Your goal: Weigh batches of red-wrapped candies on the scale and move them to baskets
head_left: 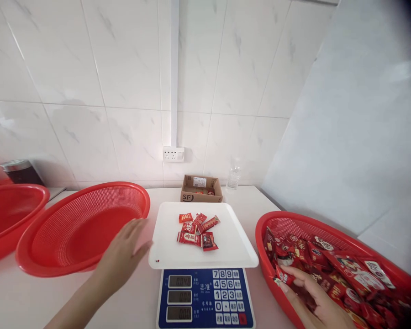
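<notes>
My left hand (125,249) hovers by the left edge of the white scale tray (233,251), fingers stretched out and holding nothing. Several small red snack packets (189,238) lie grouped in the middle of that tray. Below it is the blue panel of the digital scale (207,306), with three displays and a keypad. At the right, my right hand (311,297) pinches a small red snack packet (282,276) between thumb and fingers, over the near left rim of a red basket (296,219). Many red packets of mixed sizes (345,278) fill this basket.
A red perforated basket (85,201) stands left of the scale, and another red basket (13,210) is farther left. Behind the tray sit an open cardboard box (202,197) with packets inside and a clear plastic bottle (233,177). A dark jar (22,172) stands back left.
</notes>
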`<state>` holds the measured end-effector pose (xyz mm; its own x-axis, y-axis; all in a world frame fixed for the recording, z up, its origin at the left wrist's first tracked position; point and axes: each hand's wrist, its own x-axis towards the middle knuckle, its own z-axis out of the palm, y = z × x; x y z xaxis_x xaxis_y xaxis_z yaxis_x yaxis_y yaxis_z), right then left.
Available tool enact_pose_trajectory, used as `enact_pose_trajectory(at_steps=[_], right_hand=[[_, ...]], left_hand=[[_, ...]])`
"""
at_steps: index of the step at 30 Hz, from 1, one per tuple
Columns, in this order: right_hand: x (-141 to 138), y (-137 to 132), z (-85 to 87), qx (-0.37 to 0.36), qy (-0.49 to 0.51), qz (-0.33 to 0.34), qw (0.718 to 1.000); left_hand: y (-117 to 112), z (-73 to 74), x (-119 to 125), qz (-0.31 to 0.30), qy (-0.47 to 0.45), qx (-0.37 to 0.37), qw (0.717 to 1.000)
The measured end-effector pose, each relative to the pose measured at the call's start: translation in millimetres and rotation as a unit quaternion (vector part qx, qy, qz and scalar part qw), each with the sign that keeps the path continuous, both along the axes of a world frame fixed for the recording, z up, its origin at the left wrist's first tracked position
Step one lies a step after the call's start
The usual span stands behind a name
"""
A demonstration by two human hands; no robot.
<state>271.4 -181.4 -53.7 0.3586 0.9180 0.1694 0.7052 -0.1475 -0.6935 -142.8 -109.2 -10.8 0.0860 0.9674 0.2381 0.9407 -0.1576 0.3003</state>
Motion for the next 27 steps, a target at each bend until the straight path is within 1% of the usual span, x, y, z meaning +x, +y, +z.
enact_pose_trajectory(at_steps=[2,4,7,10,13,18,22,25,27], right_hand=[[0,0,0.2,-0.007,-0.016,-0.005,1.0],[-1,0,1.1,-0.008,-0.031,-0.003,0.999],[-4,-2,3.0,0.008,-0.034,0.002,0.999],[-5,-4,3.9,0.013,-0.037,0.009,0.999],[-4,-4,4.0,0.005,-0.038,0.018,0.999],[-7,-5,6.1,-0.017,-0.039,0.012,0.999],[-10,-4,8.4,-0.007,-0.038,0.002,0.999],[-8,-4,7.6,-0.006,-0.037,0.006,0.999],[-5,-4,5.8,-0.018,-0.037,0.008,0.999]], left_hand=[[9,7.3,28,-0.104,-0.009,-0.026,0.994],[23,13.0,53,-0.186,-0.004,-0.058,0.981],[48,18.6,80,-0.244,0.034,-0.112,0.963],[66,20.3,91,-0.27,0.054,-0.136,0.952],[70,19.9,92,-0.27,0.062,-0.126,0.952],[56,15.6,90,-0.244,0.075,-0.096,0.962],[54,12.3,89,-0.229,0.069,-0.102,0.966],[57,18.3,81,-0.197,0.053,-0.103,0.974],[58,27.2,68,-0.153,0.04,-0.091,0.983]])
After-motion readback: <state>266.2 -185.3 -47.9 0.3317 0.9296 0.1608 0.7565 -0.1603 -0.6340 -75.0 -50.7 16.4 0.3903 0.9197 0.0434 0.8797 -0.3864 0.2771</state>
